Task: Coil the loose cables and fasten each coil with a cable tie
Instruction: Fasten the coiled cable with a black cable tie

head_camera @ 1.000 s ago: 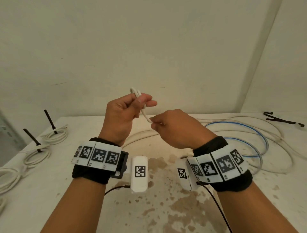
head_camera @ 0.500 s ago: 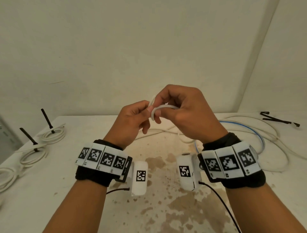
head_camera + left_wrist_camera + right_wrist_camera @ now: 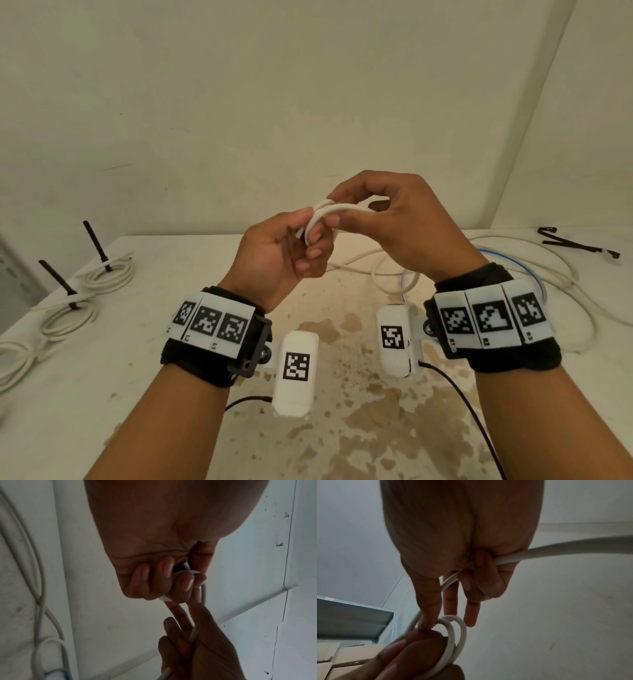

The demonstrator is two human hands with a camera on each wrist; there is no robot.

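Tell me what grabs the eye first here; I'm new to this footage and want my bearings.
Mid-frame, raised above the table, the left hand and right hand pinch small loops of a white cable between them. At the table's left edge lie finished white coils cinched with black cable ties. Loose white and blue cables sprawl at the right.

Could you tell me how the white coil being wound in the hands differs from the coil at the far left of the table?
The coil in the hands is held in the air, pinched by the left hand and right hand; the table coil rests on the table. The held coil has no tie and trails loose cable; the table coil has a black tie. The held coil looks smaller. Both are white cable.
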